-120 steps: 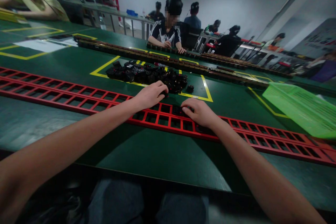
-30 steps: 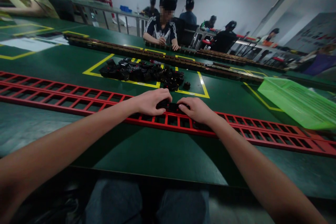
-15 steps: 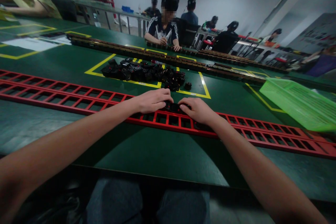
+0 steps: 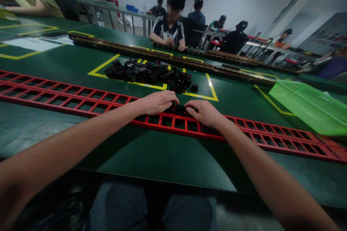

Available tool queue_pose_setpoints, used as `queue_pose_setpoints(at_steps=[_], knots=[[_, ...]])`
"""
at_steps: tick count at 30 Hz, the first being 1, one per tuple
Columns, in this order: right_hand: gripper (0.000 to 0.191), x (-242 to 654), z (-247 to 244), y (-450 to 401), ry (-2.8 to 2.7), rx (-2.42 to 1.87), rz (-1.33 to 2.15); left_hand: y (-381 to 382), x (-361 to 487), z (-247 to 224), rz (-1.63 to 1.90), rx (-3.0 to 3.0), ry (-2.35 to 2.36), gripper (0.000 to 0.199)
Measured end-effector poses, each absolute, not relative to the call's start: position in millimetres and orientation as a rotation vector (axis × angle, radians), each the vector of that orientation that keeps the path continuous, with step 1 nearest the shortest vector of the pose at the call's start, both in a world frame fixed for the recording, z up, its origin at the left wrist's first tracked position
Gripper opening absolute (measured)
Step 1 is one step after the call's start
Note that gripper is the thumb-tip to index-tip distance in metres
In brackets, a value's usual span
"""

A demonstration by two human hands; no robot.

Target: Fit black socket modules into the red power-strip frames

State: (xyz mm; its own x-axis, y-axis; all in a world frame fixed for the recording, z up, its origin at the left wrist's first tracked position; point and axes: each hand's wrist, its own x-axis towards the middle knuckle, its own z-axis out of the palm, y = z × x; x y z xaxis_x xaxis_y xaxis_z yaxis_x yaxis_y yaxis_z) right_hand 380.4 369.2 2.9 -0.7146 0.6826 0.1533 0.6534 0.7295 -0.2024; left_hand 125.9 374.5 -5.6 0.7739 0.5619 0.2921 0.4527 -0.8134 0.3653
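A long red ladder-like frame (image 4: 155, 121) with two rows of rectangular openings lies across the table before me. Small black plastic blocks (image 4: 180, 110), some with red spots, sit in its far row between my hands. My left hand (image 4: 160, 101) reaches over the frame, fingers curled down onto the block at its fingertips. From the other side my right hand (image 4: 202, 111) has its thumb and fingers bent around the right end of the blocks. The undersides of the fingers are hidden. Another dark piece is partly visible beneath my right hand.
Beyond the frame lies a pile of black blocks (image 4: 146, 72) inside yellow tape marks. A green basket (image 4: 309, 106) stands at right. Long dark rails (image 4: 189, 61) cross the table farther back. A co-worker (image 4: 169, 29) sits opposite; others are behind and at far left.
Both hands stay almost in place at the black blocks. My left thumb has risen slightly.
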Motion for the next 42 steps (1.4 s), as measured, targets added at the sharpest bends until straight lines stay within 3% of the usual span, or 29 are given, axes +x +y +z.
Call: queue_pose_setpoints(at_steps=[36, 42], knots=[[0.025, 378.3, 4.5, 368.3, -2.724, -1.086, 0.173, 380.5, 133.9, -7.6, 0.329, 2.547, 1.096, 0.032], [0.026, 381.5, 5.1, 365.2, -2.672, -0.700, 0.179, 377.5, 133.7, -11.3, 0.516, 2.596, 0.968, 0.029]])
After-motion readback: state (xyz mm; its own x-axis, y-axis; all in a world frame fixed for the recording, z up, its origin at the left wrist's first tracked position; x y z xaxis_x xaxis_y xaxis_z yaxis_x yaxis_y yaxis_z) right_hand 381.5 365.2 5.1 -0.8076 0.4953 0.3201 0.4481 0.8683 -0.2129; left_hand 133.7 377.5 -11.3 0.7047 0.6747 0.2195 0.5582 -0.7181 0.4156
